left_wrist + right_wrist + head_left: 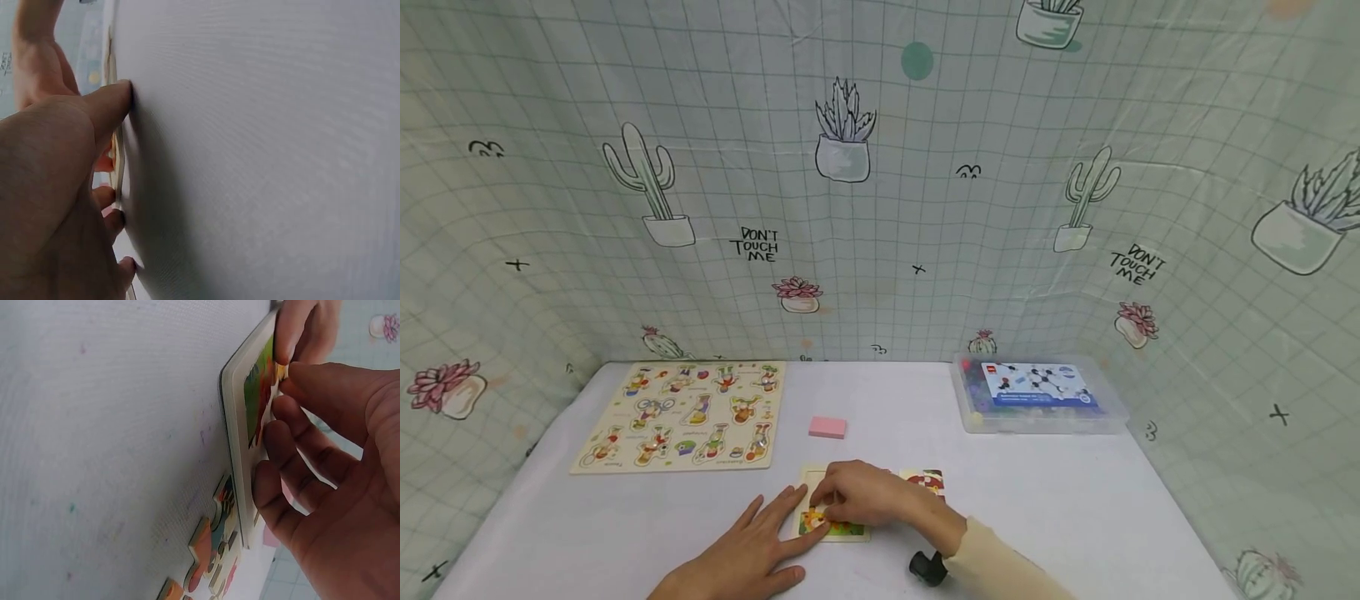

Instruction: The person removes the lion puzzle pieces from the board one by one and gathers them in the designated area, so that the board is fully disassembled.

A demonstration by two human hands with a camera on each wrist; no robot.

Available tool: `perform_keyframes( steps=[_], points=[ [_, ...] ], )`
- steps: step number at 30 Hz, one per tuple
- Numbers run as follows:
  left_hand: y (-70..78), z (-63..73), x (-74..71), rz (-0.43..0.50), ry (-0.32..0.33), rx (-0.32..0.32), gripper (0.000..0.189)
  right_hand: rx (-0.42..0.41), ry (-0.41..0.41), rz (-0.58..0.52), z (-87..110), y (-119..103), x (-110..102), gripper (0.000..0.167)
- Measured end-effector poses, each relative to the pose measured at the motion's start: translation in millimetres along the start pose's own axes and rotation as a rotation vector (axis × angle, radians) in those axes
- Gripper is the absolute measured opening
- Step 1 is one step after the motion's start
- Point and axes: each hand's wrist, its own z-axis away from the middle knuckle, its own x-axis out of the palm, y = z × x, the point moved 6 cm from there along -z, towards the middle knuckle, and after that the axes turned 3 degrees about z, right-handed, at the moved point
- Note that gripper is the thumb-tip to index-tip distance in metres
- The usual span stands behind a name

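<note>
A small wooden jigsaw board (802, 533) with a raised pale rim lies flat on the table, its lower part filled with a green, orange and yellow picture. My left hand (747, 546) is spread with straight fingers, its fingertips on the board's left and lower edge. Over the board, my right hand (867, 492) has curled fingers and pinches a puzzle piece at the picture's upper edge; the fingers mostly hide it. In the right wrist view, the thumb (325, 384) and fingertips meet beside a yellow part. Loose puzzle pieces (931, 480) lie right of the board, partly behind the wrist.
A large wooden puzzle board (681, 417) with animal figures lies at the back left. Behind the small board sits a pink block (827, 427). A clear plastic case (1037, 396) stands at the back right. A black object (928, 568) lies beside the right forearm.
</note>
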Motion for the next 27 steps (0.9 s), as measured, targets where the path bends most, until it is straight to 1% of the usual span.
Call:
perform_keyframes(
  steps=[3,6,12,17,21,27],
  points=[
    [-1.3,0.3,1.3,0.004,0.002,0.006,0.056,0.007,-0.002,-0.013,-2.0,-0.8,1.7,0.021],
    [-2.8,-0.7,3.3,0.012,-0.005,-0.001,0.056,0.017,-0.002,-0.03,-3.8,-0.8,3.0,0.019],
    [-4.9,-2.2,5.6,0.01,-0.004,0.006,0.056,0.032,0.015,-0.051,-6.8,0.5,4.9,0.015],
    [-4.7,-1.5,5.1,0.002,0.01,0.027,0.056,0.042,0.019,-0.049,-7.1,1.1,5.9,0.014],
    [-4.5,-1.8,4.7,0.004,0.013,0.032,0.056,0.043,0.018,-0.047,-7.5,0.3,5.7,0.014],
    [-4.1,-2.4,4.5,-0.009,0.003,0.021,0.056,0.042,0.02,-0.04,-7.9,-0.6,4.9,0.013]
  ],
)
